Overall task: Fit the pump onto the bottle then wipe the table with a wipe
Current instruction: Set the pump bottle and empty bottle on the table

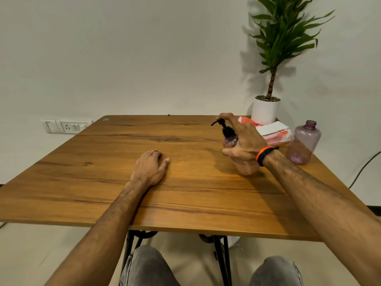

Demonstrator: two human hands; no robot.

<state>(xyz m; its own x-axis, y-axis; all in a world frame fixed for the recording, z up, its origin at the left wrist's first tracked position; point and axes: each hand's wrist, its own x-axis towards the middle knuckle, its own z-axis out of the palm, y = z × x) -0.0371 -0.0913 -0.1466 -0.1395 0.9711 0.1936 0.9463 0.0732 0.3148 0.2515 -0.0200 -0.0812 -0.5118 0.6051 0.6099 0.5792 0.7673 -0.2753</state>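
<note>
A translucent purple bottle (231, 142) stands on the wooden table (185, 195) right of centre, with a black pump (225, 129) seated on its neck. My right hand (245, 141) wraps round the bottle's body, and its index finger curls over the pump head. My left hand (150, 166) lies flat on the table near the middle, holding nothing. A red and white pack of wipes (274, 131) lies behind the right hand near the far right corner.
A second purple bottle (304, 142) without a cap stands at the table's right edge. A potted plant in a white pot (266, 109) sits at the far right corner. A wall socket (66, 125) is at the left, and a cable (365, 162) hangs at the right.
</note>
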